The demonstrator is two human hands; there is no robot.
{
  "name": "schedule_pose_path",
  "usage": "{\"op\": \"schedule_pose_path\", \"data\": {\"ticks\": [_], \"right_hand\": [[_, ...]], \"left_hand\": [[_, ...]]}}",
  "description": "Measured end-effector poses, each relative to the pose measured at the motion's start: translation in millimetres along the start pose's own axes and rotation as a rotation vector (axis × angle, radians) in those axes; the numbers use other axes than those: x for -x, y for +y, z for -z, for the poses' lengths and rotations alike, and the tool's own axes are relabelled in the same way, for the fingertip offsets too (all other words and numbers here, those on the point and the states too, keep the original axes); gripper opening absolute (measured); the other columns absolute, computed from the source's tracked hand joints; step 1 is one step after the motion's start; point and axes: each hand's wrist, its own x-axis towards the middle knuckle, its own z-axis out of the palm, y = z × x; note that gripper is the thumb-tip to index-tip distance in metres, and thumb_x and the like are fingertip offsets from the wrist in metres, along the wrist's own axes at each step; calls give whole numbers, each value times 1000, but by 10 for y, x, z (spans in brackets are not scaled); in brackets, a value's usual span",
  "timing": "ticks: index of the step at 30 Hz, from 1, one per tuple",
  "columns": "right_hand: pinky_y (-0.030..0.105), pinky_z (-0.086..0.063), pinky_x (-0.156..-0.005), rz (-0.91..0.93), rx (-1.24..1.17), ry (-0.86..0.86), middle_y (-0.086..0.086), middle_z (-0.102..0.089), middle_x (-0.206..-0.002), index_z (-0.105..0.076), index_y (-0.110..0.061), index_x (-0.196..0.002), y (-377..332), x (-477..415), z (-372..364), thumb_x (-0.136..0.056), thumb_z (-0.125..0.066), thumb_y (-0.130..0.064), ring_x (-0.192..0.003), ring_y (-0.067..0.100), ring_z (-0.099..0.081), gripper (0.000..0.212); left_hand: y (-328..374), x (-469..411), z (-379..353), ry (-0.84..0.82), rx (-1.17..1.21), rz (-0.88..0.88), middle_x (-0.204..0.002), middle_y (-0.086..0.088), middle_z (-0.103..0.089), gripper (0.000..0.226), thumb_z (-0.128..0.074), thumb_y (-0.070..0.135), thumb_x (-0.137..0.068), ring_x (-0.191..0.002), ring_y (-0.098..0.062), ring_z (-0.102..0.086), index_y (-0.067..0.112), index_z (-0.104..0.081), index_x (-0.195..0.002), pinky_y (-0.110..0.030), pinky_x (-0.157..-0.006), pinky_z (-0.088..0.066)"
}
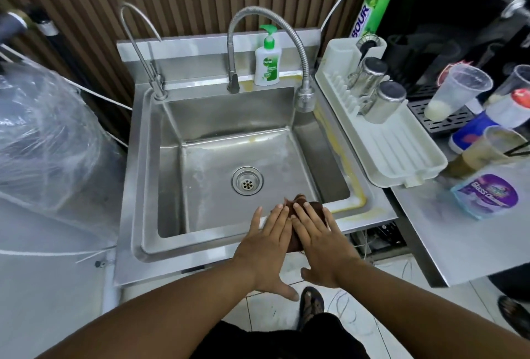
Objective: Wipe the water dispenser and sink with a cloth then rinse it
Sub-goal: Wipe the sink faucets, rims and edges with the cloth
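Observation:
A steel sink (200, 215) with a round drain (247, 180) fills the middle of the view. A brown cloth (315, 208) lies over the sink's front right rim. My left hand (266, 246) and my right hand (318, 246) rest flat on the cloth, side by side, fingers stretched out and pointing into the basin. Most of the cloth is hidden beneath them. A flexible tap (286, 31) arches over the basin's back right. A thin gooseneck tap (134, 34) stands at the back left corner. The water dispenser is not clearly in view.
A green-capped soap bottle (267, 63) stands on the back ledge. A white dish rack (384, 135) with two steel cups sits right of the sink. Plastic cups and a glass-cleaner pack (487, 195) crowd the right counter. A clear plastic bag (48, 140) bulges at left.

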Motion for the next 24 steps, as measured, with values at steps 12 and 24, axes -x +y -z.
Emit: {"op": "schedule_pose_path", "data": {"ticks": [12, 24], "right_hand": [[48, -19, -122, -425, -635, 46, 27, -42, -153, -53, 9, -139, -1243, -311, 222, -95, -22, -46, -142, 44, -40, 77], [41, -42, -104, -525, -593, 380, 8, -58, -129, -44, -12, -143, -151, -32, -1, -101, -31, -46, -121, 30, -53, 56]], "left_hand": [[-580, 67, -143, 424, 565, 675, -164, -7, -31, 49, -28, 33, -108, -156, -27, -13, 11, -38, -151, -52, -126, -8], [-542, 28, -221, 334, 400, 641, -164, -7, -32, 59, -25, 48, -106, -156, -33, -11, 15, -35, -154, -55, -124, -13]]}}
